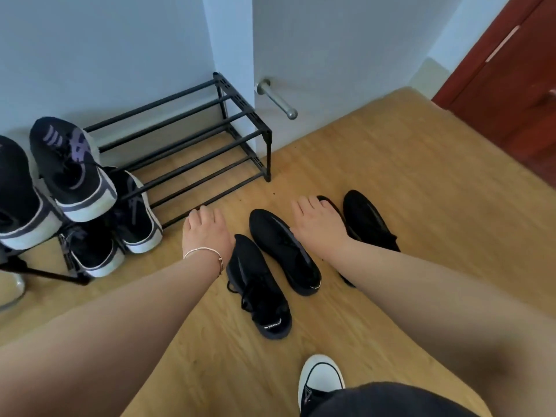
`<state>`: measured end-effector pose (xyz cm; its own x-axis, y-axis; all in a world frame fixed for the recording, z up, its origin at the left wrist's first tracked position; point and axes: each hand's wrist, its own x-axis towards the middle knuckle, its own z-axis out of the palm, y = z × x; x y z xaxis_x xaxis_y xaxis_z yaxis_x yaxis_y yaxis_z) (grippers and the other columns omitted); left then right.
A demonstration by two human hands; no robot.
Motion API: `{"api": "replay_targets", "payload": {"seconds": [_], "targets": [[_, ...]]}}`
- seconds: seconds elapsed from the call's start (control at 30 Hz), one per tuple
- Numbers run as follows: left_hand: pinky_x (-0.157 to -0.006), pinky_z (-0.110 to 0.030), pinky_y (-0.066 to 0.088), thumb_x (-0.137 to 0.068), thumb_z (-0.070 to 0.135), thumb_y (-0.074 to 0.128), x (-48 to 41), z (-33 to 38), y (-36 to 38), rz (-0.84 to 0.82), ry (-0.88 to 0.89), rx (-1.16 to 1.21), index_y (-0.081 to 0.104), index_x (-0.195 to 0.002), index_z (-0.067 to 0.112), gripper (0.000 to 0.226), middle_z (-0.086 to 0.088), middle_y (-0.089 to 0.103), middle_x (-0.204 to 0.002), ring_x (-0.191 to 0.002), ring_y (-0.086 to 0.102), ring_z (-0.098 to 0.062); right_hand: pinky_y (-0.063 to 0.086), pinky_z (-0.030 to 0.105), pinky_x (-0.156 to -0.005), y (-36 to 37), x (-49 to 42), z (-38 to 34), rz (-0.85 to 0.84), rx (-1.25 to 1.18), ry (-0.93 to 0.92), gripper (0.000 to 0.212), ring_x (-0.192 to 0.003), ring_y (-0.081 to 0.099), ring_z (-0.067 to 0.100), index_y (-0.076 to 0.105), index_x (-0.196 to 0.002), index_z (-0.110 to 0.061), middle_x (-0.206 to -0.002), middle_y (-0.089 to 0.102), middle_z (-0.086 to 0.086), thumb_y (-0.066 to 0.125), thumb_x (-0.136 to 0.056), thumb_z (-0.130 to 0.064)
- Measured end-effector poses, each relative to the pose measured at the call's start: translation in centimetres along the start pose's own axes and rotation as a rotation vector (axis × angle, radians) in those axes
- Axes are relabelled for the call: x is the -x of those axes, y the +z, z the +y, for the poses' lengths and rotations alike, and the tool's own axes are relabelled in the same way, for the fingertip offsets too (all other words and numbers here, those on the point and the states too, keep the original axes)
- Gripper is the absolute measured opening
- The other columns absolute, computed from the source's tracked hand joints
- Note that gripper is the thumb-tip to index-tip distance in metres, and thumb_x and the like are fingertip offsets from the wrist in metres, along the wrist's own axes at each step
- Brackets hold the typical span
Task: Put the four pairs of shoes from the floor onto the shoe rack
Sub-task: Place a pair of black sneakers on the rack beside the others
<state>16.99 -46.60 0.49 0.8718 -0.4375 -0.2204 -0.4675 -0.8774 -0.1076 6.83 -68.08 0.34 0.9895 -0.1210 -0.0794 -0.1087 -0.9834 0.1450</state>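
Observation:
A black two-tier shoe rack [192, 145] stands against the wall. At its left end are black-and-white sneakers: two on the top tier [72, 173] and two on the bottom tier [135, 212]. On the floor lie two black sneakers [282, 251] and, to their right, two more black shoes [367, 221], one partly hidden by my right arm. My left hand [207, 233], wearing a bracelet, hovers open above the toe of the nearest sneaker [258, 287]. My right hand [319, 224] hovers open between the two pairs, holding nothing.
Wooden floor all around. A metal door stopper [276, 99] sticks out of the wall right of the rack. A red-brown door [511, 70] is at the far right. My own white-toed shoe [320, 380] is at the bottom. A tripod leg [45, 272] lies at left.

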Motion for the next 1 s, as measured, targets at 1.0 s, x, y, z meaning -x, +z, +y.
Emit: {"api": "replay_targets", "payload": {"seconds": [1.0], "targets": [[-0.085, -0.047, 0.061, -0.089, 0.038, 0.070, 6.3, 4.2, 13.2, -0.540, -0.902, 1.391, 0.047, -0.121, 0.021, 0.043, -0.010, 0.066, -0.106, -0.089, 0.072, -0.031, 0.053, 0.041, -0.102, 11.4, 2.8, 1.4, -0.614, -1.314, 0.612, 0.050, -0.114, 0.065, 0.024, 0.049, -0.143, -0.028, -0.136, 0.060, 0.005, 0.065, -0.095, -0.026]]}}
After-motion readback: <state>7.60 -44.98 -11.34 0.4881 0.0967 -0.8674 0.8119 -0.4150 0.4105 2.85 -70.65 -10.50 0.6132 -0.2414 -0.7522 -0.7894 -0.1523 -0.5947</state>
